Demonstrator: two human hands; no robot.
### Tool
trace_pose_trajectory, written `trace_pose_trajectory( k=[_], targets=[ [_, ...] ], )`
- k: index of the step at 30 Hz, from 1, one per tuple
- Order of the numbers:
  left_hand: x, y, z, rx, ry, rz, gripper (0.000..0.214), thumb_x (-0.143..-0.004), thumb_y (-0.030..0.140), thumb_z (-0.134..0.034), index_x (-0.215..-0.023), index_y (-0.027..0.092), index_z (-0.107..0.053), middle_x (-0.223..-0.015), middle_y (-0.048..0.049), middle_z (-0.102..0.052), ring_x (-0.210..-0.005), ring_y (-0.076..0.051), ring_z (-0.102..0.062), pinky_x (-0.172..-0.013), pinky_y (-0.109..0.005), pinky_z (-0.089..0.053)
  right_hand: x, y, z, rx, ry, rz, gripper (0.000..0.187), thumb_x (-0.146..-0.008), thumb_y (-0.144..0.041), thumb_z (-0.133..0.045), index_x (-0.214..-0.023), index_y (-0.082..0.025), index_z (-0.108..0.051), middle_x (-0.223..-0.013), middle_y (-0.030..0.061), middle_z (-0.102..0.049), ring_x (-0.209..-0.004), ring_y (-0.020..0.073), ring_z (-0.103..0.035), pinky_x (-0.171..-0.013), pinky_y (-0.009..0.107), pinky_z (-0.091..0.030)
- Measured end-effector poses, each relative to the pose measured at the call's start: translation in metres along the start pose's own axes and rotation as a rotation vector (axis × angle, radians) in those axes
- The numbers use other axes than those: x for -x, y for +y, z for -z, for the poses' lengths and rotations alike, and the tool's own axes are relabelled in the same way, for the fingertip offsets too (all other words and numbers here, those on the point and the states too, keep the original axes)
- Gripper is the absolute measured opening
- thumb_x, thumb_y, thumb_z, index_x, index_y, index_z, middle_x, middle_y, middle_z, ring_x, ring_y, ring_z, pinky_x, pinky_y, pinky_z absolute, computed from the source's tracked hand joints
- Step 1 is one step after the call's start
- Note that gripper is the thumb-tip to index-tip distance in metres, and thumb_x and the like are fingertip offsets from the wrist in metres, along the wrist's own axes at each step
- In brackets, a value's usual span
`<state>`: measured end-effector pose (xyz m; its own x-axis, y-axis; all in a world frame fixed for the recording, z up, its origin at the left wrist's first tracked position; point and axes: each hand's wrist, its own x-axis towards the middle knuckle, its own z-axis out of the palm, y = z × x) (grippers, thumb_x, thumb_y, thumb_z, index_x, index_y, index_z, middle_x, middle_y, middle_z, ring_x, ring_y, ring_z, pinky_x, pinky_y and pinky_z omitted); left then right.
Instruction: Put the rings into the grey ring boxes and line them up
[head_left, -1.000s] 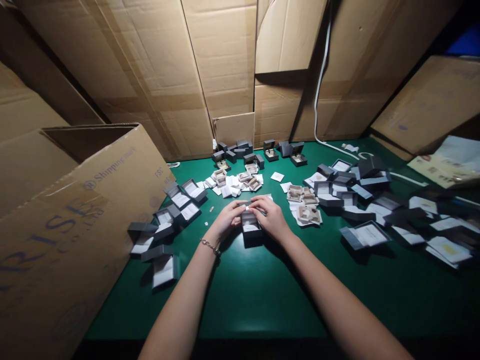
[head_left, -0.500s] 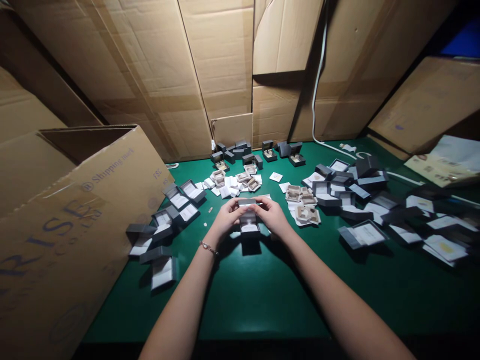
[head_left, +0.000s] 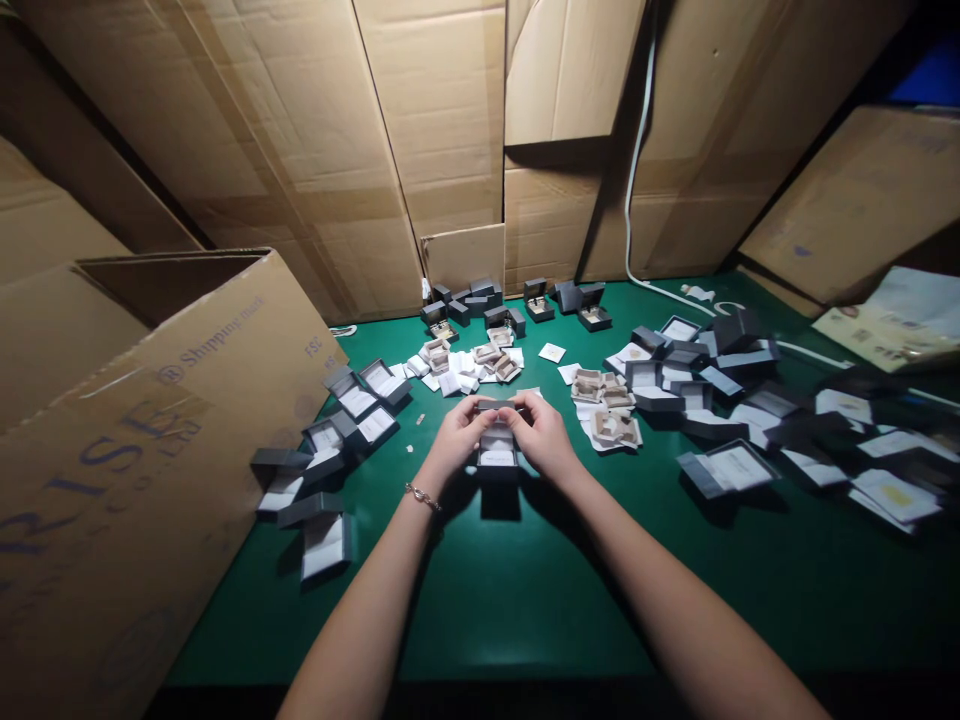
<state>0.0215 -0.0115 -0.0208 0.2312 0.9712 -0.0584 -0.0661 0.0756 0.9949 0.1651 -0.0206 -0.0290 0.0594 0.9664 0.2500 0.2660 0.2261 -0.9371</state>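
Both hands hold one small dark jewelry box (head_left: 499,460) at the middle of the green table, its lid raised and white lining showing inside. My left hand (head_left: 463,432) grips the lid's left side, thumb on the inner face. On the opposite side my right hand (head_left: 538,430) does the same, the two thumbs nearly meeting. The fingers behind the lid are hidden. Just beyond the hands lie white and beige box inserts (head_left: 491,358). More beige inserts (head_left: 611,425) are heaped to the right of my right hand.
Open dark boxes (head_left: 324,545) line the left beside a large cardboard carton (head_left: 187,450). Many more open boxes (head_left: 727,468) crowd the right. Several small boxes (head_left: 536,300) stand at the back before cardboard walls. A white cable (head_left: 637,170) hangs down onto the green table (head_left: 487,600).
Both hands stay on the jewelry box, which has tipped slightly, so its lid looks flatter. My thumbs have shifted a little on the lid. The other things lie as before.
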Motion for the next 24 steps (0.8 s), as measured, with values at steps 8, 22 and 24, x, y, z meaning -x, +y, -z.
trace_pose_trajectory(
  k=[8,22,24],
  targets=[
    [-0.006,-0.013,0.006,0.033,-0.049,0.083,0.051,-0.065,0.045,-0.074,-0.103,0.014,-0.061,-0.061,0.0034,-0.054,-0.046,-0.005,-0.042,-0.043,-0.018,-0.03,-0.004,0.012,-0.003,-0.215,-0.037,-0.22,0.038,-0.074,-0.052,-0.058,-0.082,-0.016,-0.067,-0.074,0.0042,-0.066,-0.062,0.0153,-0.057,-0.053,0.026,-0.045],
    [-0.002,-0.009,0.011,0.051,-0.108,0.129,0.051,-0.065,0.038,-0.077,-0.106,0.014,-0.059,-0.066,0.0018,-0.059,-0.048,-0.005,-0.043,-0.046,-0.018,-0.03,-0.005,0.014,0.0,-0.245,-0.222,-0.253,0.032,-0.071,-0.031,-0.066,-0.097,-0.013,-0.069,-0.092,0.0081,-0.074,-0.078,0.0198,-0.067,-0.075,0.034,-0.052],
    [-0.002,-0.007,0.01,0.029,-0.097,0.132,0.051,-0.063,0.038,-0.078,-0.104,0.014,-0.059,-0.062,0.0029,-0.057,-0.048,-0.006,-0.042,-0.046,-0.02,-0.031,-0.005,0.014,0.001,-0.17,-0.225,-0.229,0.028,-0.072,-0.029,-0.065,-0.095,-0.014,-0.069,-0.092,0.0078,-0.074,-0.08,0.0196,-0.067,-0.076,0.034,-0.051]
  ],
)
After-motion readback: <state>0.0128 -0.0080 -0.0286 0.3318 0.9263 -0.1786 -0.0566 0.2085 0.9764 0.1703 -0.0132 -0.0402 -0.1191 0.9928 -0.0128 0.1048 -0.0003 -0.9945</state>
